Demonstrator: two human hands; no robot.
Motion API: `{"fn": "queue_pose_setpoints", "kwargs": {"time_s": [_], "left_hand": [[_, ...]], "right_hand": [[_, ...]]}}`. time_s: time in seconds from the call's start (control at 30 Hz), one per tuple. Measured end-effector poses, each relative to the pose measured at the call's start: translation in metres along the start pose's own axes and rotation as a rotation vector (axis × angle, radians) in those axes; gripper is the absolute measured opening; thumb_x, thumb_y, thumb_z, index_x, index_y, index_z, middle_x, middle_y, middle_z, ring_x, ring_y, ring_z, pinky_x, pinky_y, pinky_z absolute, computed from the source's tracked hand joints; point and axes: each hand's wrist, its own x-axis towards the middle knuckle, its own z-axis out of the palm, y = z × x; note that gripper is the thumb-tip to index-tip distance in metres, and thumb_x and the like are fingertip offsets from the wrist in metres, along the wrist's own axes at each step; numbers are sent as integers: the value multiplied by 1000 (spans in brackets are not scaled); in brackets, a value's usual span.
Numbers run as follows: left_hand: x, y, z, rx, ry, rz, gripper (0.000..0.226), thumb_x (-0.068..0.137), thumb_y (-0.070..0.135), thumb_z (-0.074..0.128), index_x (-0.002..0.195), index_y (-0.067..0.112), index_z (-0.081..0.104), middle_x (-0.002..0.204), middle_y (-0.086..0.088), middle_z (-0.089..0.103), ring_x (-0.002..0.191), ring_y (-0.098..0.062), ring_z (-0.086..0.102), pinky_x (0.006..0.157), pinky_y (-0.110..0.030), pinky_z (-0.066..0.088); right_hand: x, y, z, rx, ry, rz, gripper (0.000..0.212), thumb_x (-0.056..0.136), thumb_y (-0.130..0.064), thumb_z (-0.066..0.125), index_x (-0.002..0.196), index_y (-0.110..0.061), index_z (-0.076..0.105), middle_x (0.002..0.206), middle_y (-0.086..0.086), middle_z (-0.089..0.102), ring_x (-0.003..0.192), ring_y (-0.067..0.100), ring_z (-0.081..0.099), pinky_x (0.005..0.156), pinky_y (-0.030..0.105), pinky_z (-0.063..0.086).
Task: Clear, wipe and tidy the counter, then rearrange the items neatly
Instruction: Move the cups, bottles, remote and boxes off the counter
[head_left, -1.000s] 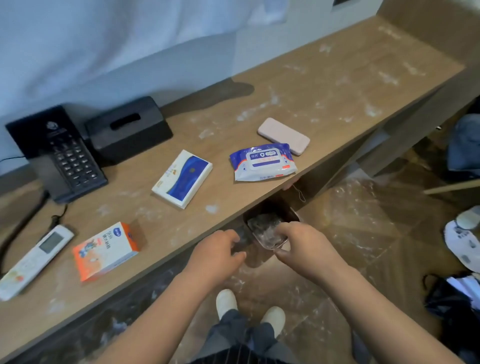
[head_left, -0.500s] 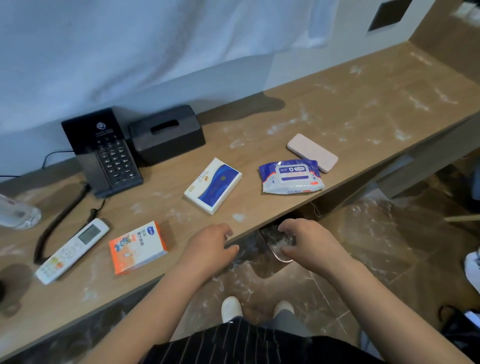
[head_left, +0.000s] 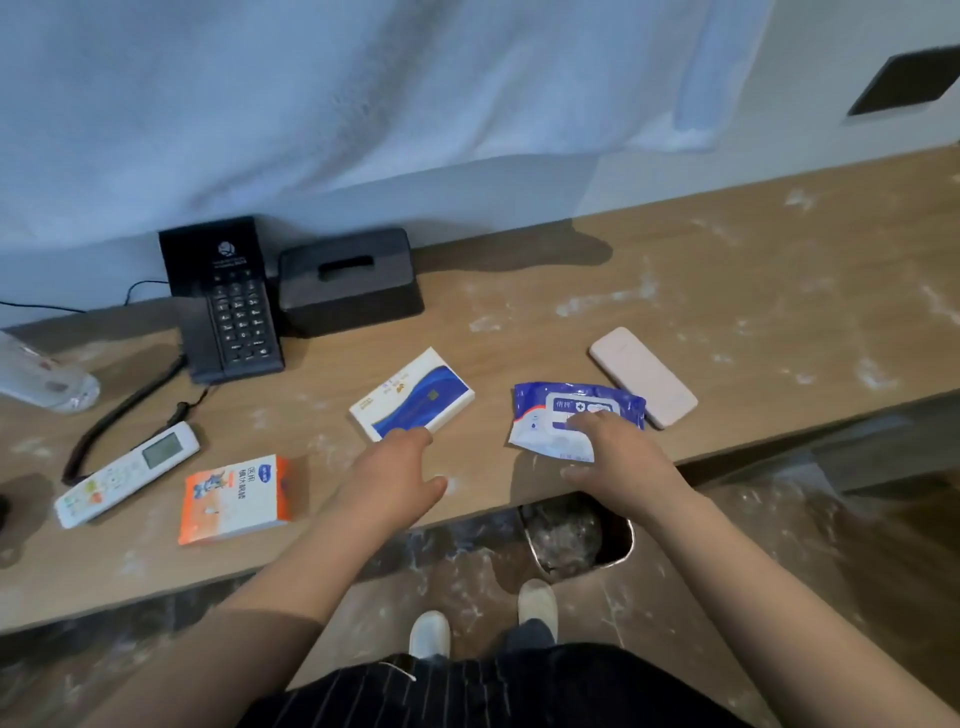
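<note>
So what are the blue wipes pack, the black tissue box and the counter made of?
Wipes pack: thin, soft plastic film, glossy; it crinkles and catches light. Tissue box: looks like matte black plastic or leatherette. Counter: probably wood-grain laminate or veneer, matte, smeared with whitish dust.

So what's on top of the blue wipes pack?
The right hand rests on the wipes pack, reaching across its white label. The hand covers the pack's near right part, so that bit can't be seen.
</note>
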Motion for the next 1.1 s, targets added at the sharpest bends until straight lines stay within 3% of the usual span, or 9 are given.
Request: {"fn": "queue_pose_setpoints", "kwargs": {"time_s": [0.2,0.37,0.57,0.73,0.93,1.1], "left_hand": [[25,18,10,-2,70,-135,64,86,40,65,140,19,38,136,-6,45,121,-24,49,93,-32,43],[43,13,23,2,120,-164,71,79,41,69,138,15,40,132,-8,46,118,-28,48,94,-37,44],[70,-4,24,48,173,-160,83,69,44,75,137,15,37,133,-6,44,120,-28,44,96,-41,45],[88,-17,24,26,181,-192,85,70,39,76,139,14,35,136,-8,40,120,-31,42,97,-44,44],[104,-30,29,86,155,-165,94,70,47,75,143,16,26,140,-7,37,124,-28,41,100,-43,42],[119,-34,31,142,127,-166,92,67,49,76,139,16,29,134,-7,40,120,-29,43,99,-41,40]], "right_hand": [[40,35,2,-44,-62,-46,78,79,-36,70,145,-14,34,142,8,42,130,25,41,101,34,39],[61,46,20,-124,-94,-74,97,74,-41,74,152,-14,21,154,12,25,141,29,27,116,40,23],[81,48,34,-187,-72,-109,95,77,-44,69,152,-16,19,154,9,22,142,28,22,118,43,14],[92,52,40,-257,-57,-134,95,74,-48,67,150,-17,20,148,8,31,138,27,27,115,44,19],[98,54,46,-242,-66,-111,97,74,-50,70,151,-20,19,146,6,33,136,26,30,118,43,15],[95,55,52,-178,41,-50,99,66,-55,67,149,-17,26,130,7,44,121,27,43,100,41,37]]}}
